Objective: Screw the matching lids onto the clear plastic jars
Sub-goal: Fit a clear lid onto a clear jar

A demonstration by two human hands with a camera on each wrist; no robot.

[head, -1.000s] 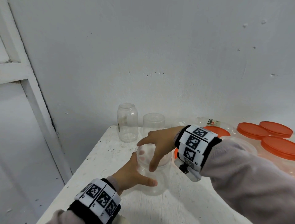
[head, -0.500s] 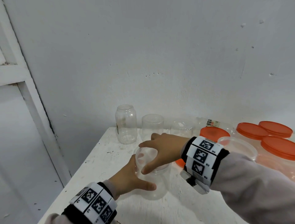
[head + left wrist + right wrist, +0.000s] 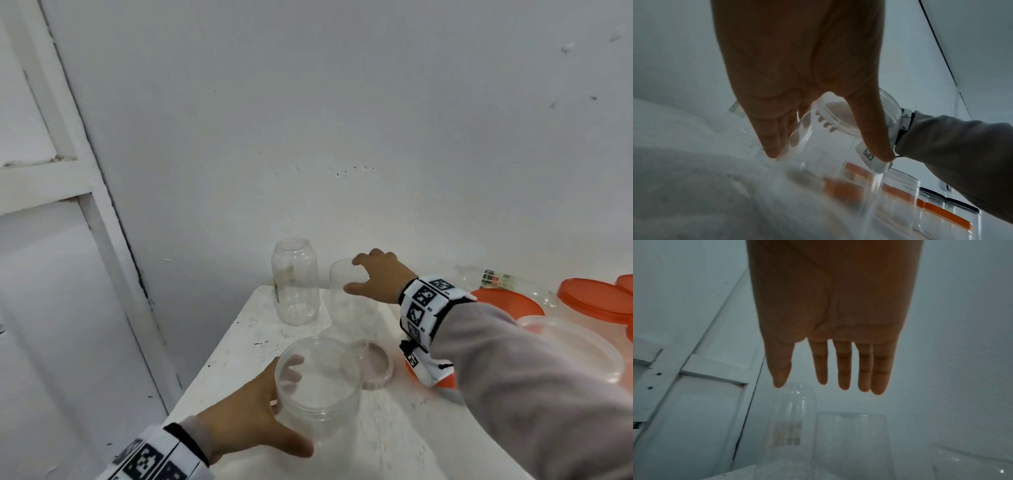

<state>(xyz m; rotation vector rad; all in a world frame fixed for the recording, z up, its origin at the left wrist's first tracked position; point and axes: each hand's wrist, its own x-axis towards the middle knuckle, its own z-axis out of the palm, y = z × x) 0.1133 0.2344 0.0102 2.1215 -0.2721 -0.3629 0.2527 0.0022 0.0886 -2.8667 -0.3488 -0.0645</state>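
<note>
My left hand [image 3: 274, 407] grips a wide clear jar [image 3: 318, 387] standing near the table's front left, thumb in front and fingers behind. In the left wrist view a clear ribbed lid [image 3: 840, 116] sits on that jar [image 3: 830, 178], held by my left hand [image 3: 828, 155]. My right hand [image 3: 352, 275] is open, fingers spread, at the top of a clear lidless jar [image 3: 349, 308] at the back. In the right wrist view the right hand [image 3: 828, 386] hovers just above this jar [image 3: 851, 443]. A taller open jar [image 3: 295, 284] stands to its left.
A round clear lid [image 3: 376, 366] lies right of the held jar. Orange lids [image 3: 592, 301] and a large clear tub [image 3: 575, 353] crowd the right side. A labelled clear bottle [image 3: 496, 279] lies by the wall. The table edge [image 3: 219, 356] drops off at left, near a white door frame.
My right hand has let go of the top of the front jar and moved back to the jar by the wall. The left hand keeps its hold.
</note>
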